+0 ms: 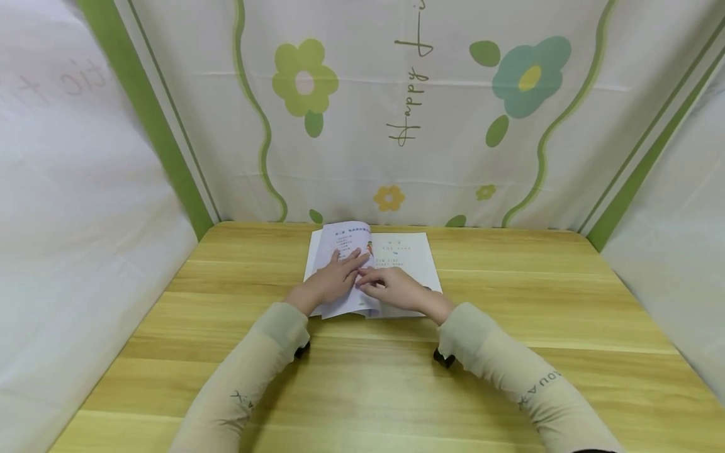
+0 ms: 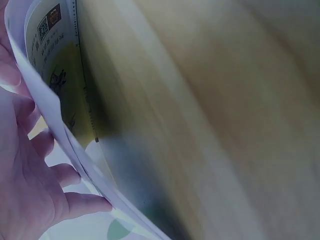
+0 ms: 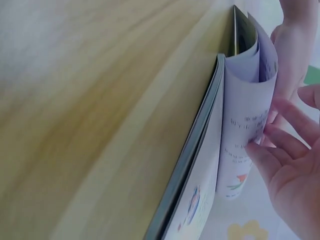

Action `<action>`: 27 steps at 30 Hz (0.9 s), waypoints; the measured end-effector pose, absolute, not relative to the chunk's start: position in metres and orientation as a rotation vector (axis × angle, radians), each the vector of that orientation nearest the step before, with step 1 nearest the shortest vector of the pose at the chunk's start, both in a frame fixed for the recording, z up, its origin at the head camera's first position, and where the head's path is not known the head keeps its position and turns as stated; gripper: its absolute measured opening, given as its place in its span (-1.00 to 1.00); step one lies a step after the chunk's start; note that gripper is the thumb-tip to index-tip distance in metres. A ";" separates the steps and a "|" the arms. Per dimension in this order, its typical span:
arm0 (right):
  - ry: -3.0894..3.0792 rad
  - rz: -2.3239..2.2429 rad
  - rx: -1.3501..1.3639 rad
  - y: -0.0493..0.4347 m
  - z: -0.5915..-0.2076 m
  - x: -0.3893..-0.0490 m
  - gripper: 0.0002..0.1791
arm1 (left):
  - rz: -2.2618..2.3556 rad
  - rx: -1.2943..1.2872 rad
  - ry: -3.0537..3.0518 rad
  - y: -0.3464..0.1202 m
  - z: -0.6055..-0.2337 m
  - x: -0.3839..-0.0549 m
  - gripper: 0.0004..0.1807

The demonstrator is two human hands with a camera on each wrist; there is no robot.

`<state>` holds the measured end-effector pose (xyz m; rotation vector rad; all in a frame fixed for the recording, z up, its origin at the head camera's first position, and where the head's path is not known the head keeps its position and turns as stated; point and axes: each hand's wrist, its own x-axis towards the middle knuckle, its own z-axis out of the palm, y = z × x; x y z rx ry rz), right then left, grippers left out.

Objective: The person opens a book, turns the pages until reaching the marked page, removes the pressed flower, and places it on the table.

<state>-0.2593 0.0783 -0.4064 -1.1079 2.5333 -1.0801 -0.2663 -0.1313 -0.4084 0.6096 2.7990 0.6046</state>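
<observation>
An open book [image 1: 412,251] lies near the table's far edge, its left-hand pages bowing up in a curve beside the spine. My left hand [image 1: 335,280] rests on the printed left page [image 1: 345,231] with its fingers spread. Close beside it, my right hand [image 1: 393,287] reaches across the right page, and its fingertips touch the bowed page near the spine. Seen from the right wrist, the fingers of that hand [image 3: 292,160] lie against the outside of the curved page [image 3: 245,120]. In the left wrist view, a yellow inside cover [image 2: 70,90] shows beneath the lifted pages.
The wood-grain table [image 1: 362,384] extends in front of the book and to both sides. Behind it hangs a white cloth [image 1: 362,157] with printed flowers, and more white cloth [image 1: 85,220] closes off the sides.
</observation>
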 end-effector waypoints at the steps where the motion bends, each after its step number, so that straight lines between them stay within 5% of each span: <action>1: 2.525 -1.078 -1.118 0.080 -0.407 -0.260 -0.70 | 0.591 0.613 2.798 -0.131 -0.408 -0.266 -0.43; 18: 2.513 -0.740 -0.991 0.156 -0.415 -0.267 -0.51 | 0.482 0.564 2.799 -0.138 -0.405 -0.263 -0.37; 27: 2.471 -0.595 -1.020 0.178 -0.417 -0.268 -0.19 | 0.436 0.526 2.792 -0.140 -0.402 -0.263 -0.25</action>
